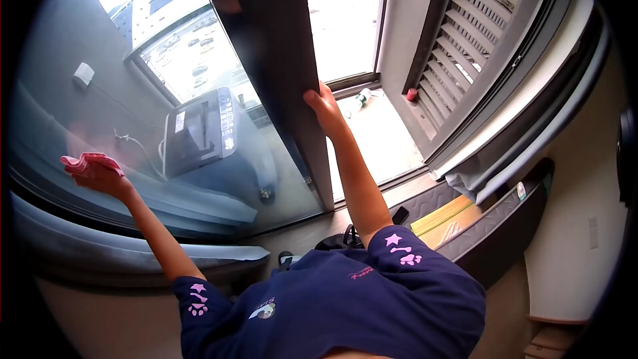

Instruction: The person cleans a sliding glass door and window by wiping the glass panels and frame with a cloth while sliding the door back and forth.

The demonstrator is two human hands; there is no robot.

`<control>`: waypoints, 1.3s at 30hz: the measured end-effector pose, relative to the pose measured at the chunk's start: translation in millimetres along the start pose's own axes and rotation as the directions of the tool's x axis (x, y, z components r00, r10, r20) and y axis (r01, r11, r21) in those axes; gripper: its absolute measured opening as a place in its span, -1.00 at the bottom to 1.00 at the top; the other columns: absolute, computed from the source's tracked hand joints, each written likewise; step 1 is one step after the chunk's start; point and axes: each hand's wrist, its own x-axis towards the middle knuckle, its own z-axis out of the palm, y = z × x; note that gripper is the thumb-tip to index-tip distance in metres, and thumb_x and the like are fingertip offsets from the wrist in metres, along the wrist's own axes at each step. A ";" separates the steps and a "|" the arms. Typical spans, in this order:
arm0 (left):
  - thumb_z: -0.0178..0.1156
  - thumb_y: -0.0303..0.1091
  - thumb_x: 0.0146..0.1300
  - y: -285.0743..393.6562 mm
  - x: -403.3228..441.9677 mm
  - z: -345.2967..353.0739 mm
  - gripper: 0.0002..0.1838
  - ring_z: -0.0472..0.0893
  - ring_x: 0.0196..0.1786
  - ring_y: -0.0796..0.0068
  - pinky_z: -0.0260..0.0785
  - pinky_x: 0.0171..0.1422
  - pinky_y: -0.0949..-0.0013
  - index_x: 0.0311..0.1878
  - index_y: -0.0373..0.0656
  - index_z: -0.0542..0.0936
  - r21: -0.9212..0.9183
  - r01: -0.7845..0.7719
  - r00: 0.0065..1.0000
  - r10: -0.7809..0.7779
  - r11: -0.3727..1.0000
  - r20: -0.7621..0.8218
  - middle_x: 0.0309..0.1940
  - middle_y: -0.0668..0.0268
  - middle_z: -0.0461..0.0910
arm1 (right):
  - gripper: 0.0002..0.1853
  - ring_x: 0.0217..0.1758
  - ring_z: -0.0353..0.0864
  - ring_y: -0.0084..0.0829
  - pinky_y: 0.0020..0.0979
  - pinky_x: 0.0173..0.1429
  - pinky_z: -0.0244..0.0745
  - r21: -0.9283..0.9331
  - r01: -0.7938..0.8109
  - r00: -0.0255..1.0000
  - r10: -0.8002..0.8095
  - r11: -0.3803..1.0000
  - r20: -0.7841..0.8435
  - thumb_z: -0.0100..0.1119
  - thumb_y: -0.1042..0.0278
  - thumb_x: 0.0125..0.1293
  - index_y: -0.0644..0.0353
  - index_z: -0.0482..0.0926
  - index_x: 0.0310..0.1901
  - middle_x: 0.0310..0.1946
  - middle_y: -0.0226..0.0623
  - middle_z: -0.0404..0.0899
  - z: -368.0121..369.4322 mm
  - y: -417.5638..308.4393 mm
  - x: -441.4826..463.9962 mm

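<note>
A pink cloth (pixel 92 161) is bunched in my left hand (pixel 100 176), which is held up against the glass pane (pixel 266 159) of a sliding door at the far left. The cloth covers part of the fingers. My right hand (pixel 322 108) is wrapped round the edge of the dark door frame (pixel 282 46), near the middle of the view; its thumb shows on the near side and the other fingers are hidden behind the edge. Both arms are stretched out and apart.
Through the glass stands a washing machine (pixel 199 126). Beyond the door opening, a bottle (pixel 362 98) lies on the balcony floor, with a red can (pixel 412 94) by the louvres (pixel 465 33). Curtains (pixel 518 153) hang at both sides. A grey padded item (pixel 478 233) lies at the right.
</note>
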 end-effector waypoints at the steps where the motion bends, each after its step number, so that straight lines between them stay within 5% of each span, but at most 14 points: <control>1: 0.14 -0.09 0.09 15.7 -0.2 1.3 -0.19 0.21 0.25 0.09 0.10 0.27 0.03 0.30 -0.14 -0.04 -0.031 0.010 0.999 -0.011 0.999 -0.032 0.25 0.10 0.07 | -0.34 -0.02 0.34 -0.54 -0.52 0.11 0.18 0.003 0.006 1.000 -0.006 1.000 -0.003 0.16 -0.11 0.08 0.28 0.36 0.06 -0.12 -0.32 0.45 0.5 0.0 -0.7; 3: 0.14 -0.11 0.10 50.6 -8.0 -8.6 -0.25 0.24 0.23 0.11 0.18 0.25 0.06 0.28 -0.15 0.03 -0.011 -0.031 0.999 0.031 0.999 0.025 0.21 0.06 0.14 | -0.35 -0.04 0.34 -0.54 -0.52 0.10 0.19 0.010 -0.048 0.999 0.048 0.999 -0.026 0.15 -0.10 0.09 0.29 0.36 0.05 -0.14 -0.33 0.45 7.7 -2.6 -19.0; 5: 0.07 0.00 0.14 90.1 -3.0 6.6 -0.24 0.16 0.28 0.04 0.06 0.31 -0.01 0.31 -0.14 0.02 -0.024 -0.045 0.999 0.046 0.999 0.023 0.26 0.06 0.08 | -0.36 -0.06 0.35 -0.55 -0.52 0.08 0.20 0.023 -0.011 1.000 0.012 1.000 -0.015 0.15 -0.09 0.10 0.30 0.36 0.04 -0.16 -0.34 0.45 15.1 -2.4 -6.3; 7: -0.06 0.17 0.16 142.2 -9.8 12.7 -0.21 0.04 0.34 -0.01 -0.12 0.37 -0.04 0.33 -0.09 -0.01 0.043 -0.232 0.969 0.227 0.972 0.103 0.31 0.09 0.01 | -0.37 -0.06 0.34 -0.55 -0.52 0.07 0.20 0.025 0.028 0.999 -0.027 0.999 -0.020 0.14 -0.08 0.10 0.30 0.36 0.04 -0.17 -0.34 0.45 19.8 -2.0 -1.3; 9: -0.06 0.20 0.16 184.6 -42.7 19.1 -0.27 -0.02 0.36 -0.03 -0.27 0.37 -0.14 0.32 0.04 0.08 -0.071 -0.347 0.919 0.354 0.935 0.171 0.32 0.13 0.03 | -0.38 -0.06 0.34 -0.54 -0.52 0.07 0.20 0.011 0.029 1.000 -0.029 1.000 -0.002 0.13 -0.08 0.11 0.30 0.36 0.04 -0.17 -0.34 0.45 17.3 -4.5 0.2; 14: -0.19 0.38 0.09 200.2 -68.8 20.2 -0.20 -0.02 0.36 -0.06 -0.27 0.35 -0.19 0.30 0.07 0.14 -0.140 -0.638 0.719 0.650 0.758 0.247 0.31 0.18 0.08 | -0.39 -0.05 0.35 -0.54 -0.51 0.09 0.20 0.047 0.022 1.000 -0.022 0.999 0.000 0.12 -0.07 0.12 0.29 0.37 0.03 -0.16 -0.33 0.45 24.7 -5.5 -3.5; 21: -0.07 0.27 0.12 117.8 -8.1 -0.2 -0.19 0.06 0.33 -0.04 -0.06 0.33 -0.10 0.32 -0.01 0.03 0.052 -0.339 0.934 0.329 0.939 0.140 0.30 0.14 0.05 | -0.38 -0.05 0.35 -0.55 -0.52 0.09 0.20 0.025 -0.001 1.000 0.001 1.000 -0.008 0.14 -0.10 0.10 0.29 0.38 0.01 -0.17 -0.34 0.46 8.3 0.2 -5.2; 26: 0.10 0.14 0.07 80.4 10.0 4.4 -0.12 0.17 0.27 0.07 0.13 0.27 0.00 0.32 -0.09 -0.06 -0.269 0.029 0.999 -0.036 0.963 -0.024 0.21 0.10 0.16 | -0.38 -0.06 0.35 -0.55 -0.52 0.07 0.22 0.006 -0.004 1.000 0.004 1.000 0.005 0.13 -0.12 0.09 0.29 0.39 0.00 -0.17 -0.33 0.46 -1.9 3.2 -8.4; 29: 0.04 0.19 0.09 128.4 12.5 13.4 -0.15 0.17 0.27 0.02 0.10 0.28 -0.02 0.32 -0.08 0.00 -0.105 -0.048 0.998 0.043 0.993 -0.046 0.23 0.11 0.15 | -0.39 -0.05 0.35 -0.55 -0.51 0.08 0.22 -0.022 0.000 1.000 0.000 1.000 -0.013 0.12 -0.10 0.11 0.29 0.39 0.00 -0.15 -0.32 0.46 5.2 -6.6 -7.6; 31: -0.03 0.28 0.08 170.2 -4.4 18.1 -0.16 0.14 0.29 0.01 -0.01 0.32 -0.05 0.31 -0.05 0.06 0.076 -0.198 0.978 0.191 0.977 0.088 0.26 0.10 0.12 | -0.40 -0.03 0.35 -0.54 -0.50 0.09 0.21 -0.022 0.016 1.000 -0.016 1.000 -0.013 0.11 -0.09 0.12 0.30 0.38 0.01 -0.14 -0.31 0.46 9.3 -3.1 -5.5; 33: -0.09 0.36 0.06 216.5 -32.4 19.5 -0.18 0.08 0.33 0.01 -0.17 0.37 -0.08 0.30 0.04 0.13 -0.031 -0.358 0.919 0.359 0.933 0.164 0.30 0.16 0.09 | -0.40 -0.02 0.35 -0.53 -0.49 0.11 0.20 0.002 0.018 1.000 -0.018 1.000 -0.007 0.10 -0.07 0.13 0.30 0.37 0.02 -0.12 -0.29 0.45 15.0 -3.4 -3.8; 35: -0.02 0.26 0.08 228.7 -58.7 22.9 -0.25 0.14 0.29 -0.06 -0.22 0.35 -0.17 0.26 0.03 0.21 -0.246 -0.586 0.728 0.635 0.772 0.258 0.24 0.15 0.21 | -0.40 0.00 0.35 -0.51 -0.47 0.14 0.19 0.059 0.013 1.000 -0.014 0.998 0.005 0.10 -0.06 0.14 0.30 0.37 0.04 -0.10 -0.28 0.45 16.7 -6.3 -3.5; 38: 0.00 0.28 0.05 205.8 -43.6 23.9 -0.23 0.13 0.29 -0.09 -0.20 0.34 -0.18 0.26 0.03 0.21 -0.235 -0.635 0.692 0.677 0.736 0.250 0.25 0.17 0.21 | -0.37 0.03 0.34 -0.49 -0.46 0.16 0.17 -0.018 0.000 1.000 0.000 1.000 -0.001 0.09 -0.07 0.14 0.31 0.35 0.07 -0.08 -0.28 0.44 6.6 -2.4 -6.3; 39: 0.03 0.28 0.04 194.1 -29.6 23.4 -0.23 0.17 0.29 -0.03 -0.14 0.32 -0.18 0.25 0.03 0.22 -0.105 -0.597 0.774 0.605 0.796 0.187 0.24 0.16 0.21 | -0.36 0.03 0.34 -0.48 -0.46 0.16 0.17 -0.018 0.005 1.000 -0.005 1.000 0.004 0.09 -0.08 0.14 0.31 0.35 0.07 -0.07 -0.28 0.44 2.5 -2.6 -7.1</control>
